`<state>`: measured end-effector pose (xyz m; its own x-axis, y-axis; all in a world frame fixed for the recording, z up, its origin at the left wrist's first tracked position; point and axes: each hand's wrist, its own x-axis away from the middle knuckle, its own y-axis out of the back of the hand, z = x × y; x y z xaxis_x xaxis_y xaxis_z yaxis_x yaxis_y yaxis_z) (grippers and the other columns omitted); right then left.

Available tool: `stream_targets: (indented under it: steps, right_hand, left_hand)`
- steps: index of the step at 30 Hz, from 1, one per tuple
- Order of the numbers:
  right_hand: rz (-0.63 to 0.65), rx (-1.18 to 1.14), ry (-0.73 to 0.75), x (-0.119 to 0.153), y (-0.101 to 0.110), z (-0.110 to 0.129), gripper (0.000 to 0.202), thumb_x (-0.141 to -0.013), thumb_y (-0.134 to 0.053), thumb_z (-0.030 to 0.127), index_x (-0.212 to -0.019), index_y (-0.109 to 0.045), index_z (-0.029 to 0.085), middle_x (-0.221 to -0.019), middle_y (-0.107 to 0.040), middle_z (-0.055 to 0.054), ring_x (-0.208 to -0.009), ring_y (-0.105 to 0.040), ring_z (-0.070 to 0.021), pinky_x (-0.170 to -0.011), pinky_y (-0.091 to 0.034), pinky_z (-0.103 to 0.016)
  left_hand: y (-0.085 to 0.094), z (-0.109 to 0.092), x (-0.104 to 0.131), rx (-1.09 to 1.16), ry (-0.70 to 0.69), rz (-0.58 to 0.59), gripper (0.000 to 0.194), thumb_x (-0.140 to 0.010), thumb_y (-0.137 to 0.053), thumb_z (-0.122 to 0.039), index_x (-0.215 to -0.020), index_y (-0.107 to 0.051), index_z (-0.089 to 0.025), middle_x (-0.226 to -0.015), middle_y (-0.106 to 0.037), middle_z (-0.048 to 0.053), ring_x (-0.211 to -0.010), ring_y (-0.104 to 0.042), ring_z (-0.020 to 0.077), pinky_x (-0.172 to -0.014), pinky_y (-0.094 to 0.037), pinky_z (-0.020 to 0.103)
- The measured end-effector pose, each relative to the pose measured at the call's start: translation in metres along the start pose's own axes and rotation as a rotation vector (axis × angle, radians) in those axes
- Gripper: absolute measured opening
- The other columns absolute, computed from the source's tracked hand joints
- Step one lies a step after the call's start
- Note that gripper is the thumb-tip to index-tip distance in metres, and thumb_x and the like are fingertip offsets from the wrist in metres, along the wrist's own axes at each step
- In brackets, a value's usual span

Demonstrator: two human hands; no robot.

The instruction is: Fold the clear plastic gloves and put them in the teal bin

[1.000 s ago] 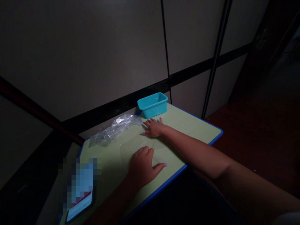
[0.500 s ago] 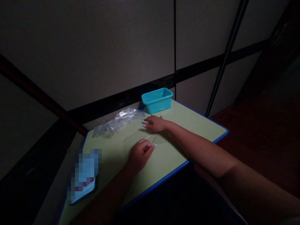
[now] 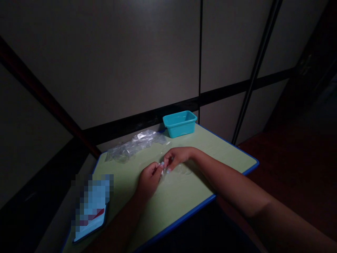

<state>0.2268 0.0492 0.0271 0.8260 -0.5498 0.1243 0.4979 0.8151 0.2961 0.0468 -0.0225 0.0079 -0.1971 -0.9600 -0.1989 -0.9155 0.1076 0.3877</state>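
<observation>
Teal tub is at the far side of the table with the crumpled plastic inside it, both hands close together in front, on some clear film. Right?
Not quite: the head view shows the crumpled plastic lying on the table, left of the teal tub, not inside it. The left hand, right hand and clear film are as you say.

Bare left hand (image 3: 149, 180), bare right hand (image 3: 178, 156), long pale thumbnails (image 3: 162, 164), bare forearms (image 3: 218, 172), right arm (image 3: 252, 195) uncovered past the elbow
</observation>
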Motion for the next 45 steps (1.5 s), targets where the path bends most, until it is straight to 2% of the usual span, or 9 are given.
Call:
stream_targets:
  steps: [9,16,22,26,30,34,40,43,45]
  right_hand:
    - [0.116,0.25,-0.128,0.007,-0.003,0.008,0.04,-0.048,-0.08,0.04,-0.073,-0.065,0.012,-0.064,-0.061,0.005,-0.064,-0.051,-0.0093,-0.067,-0.037,-0.021]
    - [0.021,0.58,-0.198,0.013,-0.003,0.015,0.043,-0.053,-0.078,0.043,-0.078,-0.058,0.014,-0.062,-0.051,0.007,-0.06,-0.044,-0.0092,-0.056,-0.032,-0.02]
    - [-0.126,0.853,-0.319,0.021,0.001,0.027,0.057,-0.052,-0.077,0.049,-0.094,-0.061,0.015,-0.099,-0.057,-0.008,-0.091,-0.052,-0.0235,-0.073,-0.041,-0.028]
    - [-0.265,0.94,-0.401,0.024,0.003,0.024,0.092,-0.048,-0.079,0.049,-0.13,-0.044,0.027,-0.143,-0.027,-0.013,-0.129,-0.024,-0.0363,-0.098,-0.027,-0.052]
    - [-0.137,0.909,-0.513,0.024,0.006,0.018,0.12,-0.044,-0.08,0.049,-0.143,-0.013,0.034,-0.152,0.006,-0.009,-0.135,0.005,-0.0391,-0.097,-0.004,-0.067]
    - [-0.073,0.896,-0.529,0.027,0.009,0.02,0.127,-0.04,-0.082,0.049,-0.143,-0.009,0.033,-0.15,0.012,-0.011,-0.134,0.01,-0.0402,-0.096,-0.001,-0.068]
    - [-0.106,0.859,-0.447,0.03,0.008,0.023,0.116,-0.052,-0.073,0.058,-0.144,-0.007,0.03,-0.149,0.013,-0.011,-0.135,0.008,-0.0379,-0.101,-0.004,-0.064]
    - [-0.054,0.883,-0.464,0.028,0.007,0.02,0.122,-0.048,-0.075,0.058,-0.144,-0.004,0.03,-0.149,0.014,-0.011,-0.134,0.01,-0.0382,-0.1,-0.002,-0.065]
    - [-0.026,0.896,-0.49,0.027,0.007,0.018,0.126,-0.046,-0.077,0.056,-0.143,-0.001,0.03,-0.148,0.017,-0.011,-0.134,0.012,-0.0383,-0.099,-0.002,-0.066]
  left_hand:
    - [0.001,0.003,-0.001,-0.029,-0.043,0.037,0.029,-0.078,-0.049,-0.042,-0.061,-0.048,-0.019,-0.054,-0.046,-0.004,-0.052,-0.045,0.011,-0.049,-0.034,0.021]
    - [0.002,0.012,-0.003,-0.026,-0.055,0.069,0.03,-0.081,-0.046,-0.041,-0.061,-0.046,-0.019,-0.053,-0.045,-0.005,-0.051,-0.045,0.0113,-0.049,-0.034,0.022]
    - [0.011,0.019,-0.012,-0.095,0.001,0.007,0.031,-0.079,-0.046,-0.041,-0.057,-0.044,-0.019,-0.048,-0.045,-0.005,-0.043,-0.044,0.0099,-0.043,-0.033,0.02]
    - [0.014,0.02,-0.014,-0.104,0.026,-0.019,0.031,-0.077,-0.047,-0.042,-0.056,-0.045,-0.019,-0.048,-0.048,-0.005,-0.04,-0.045,0.01,-0.04,-0.033,0.02]
    - [0.015,0.019,-0.013,-0.132,-0.001,-0.023,0.031,-0.077,-0.048,-0.043,-0.057,-0.047,-0.019,-0.05,-0.051,-0.004,-0.042,-0.046,0.0108,-0.042,-0.033,0.021]
    - [0.014,0.016,-0.012,-0.177,-0.055,-0.028,0.033,-0.08,-0.045,-0.045,-0.059,-0.05,-0.02,-0.051,-0.052,-0.003,-0.048,-0.048,0.0122,-0.047,-0.035,0.021]
    - [0.014,0.011,-0.012,-0.284,-0.129,-0.053,0.036,-0.086,-0.037,-0.043,-0.064,-0.052,-0.019,-0.055,-0.053,-0.002,-0.055,-0.052,0.0141,-0.055,-0.04,0.024]
    - [0.015,0.011,-0.011,-0.463,-0.28,-0.042,0.024,-0.082,-0.047,-0.039,-0.074,-0.057,-0.019,-0.073,-0.06,0.002,-0.074,-0.057,0.0175,-0.072,-0.044,0.028]
    - [0.016,0.011,-0.008,-0.563,-0.339,0.011,0.032,-0.08,-0.051,-0.042,-0.099,-0.059,-0.018,-0.101,-0.062,0.009,-0.098,-0.055,0.0218,-0.087,-0.042,0.034]
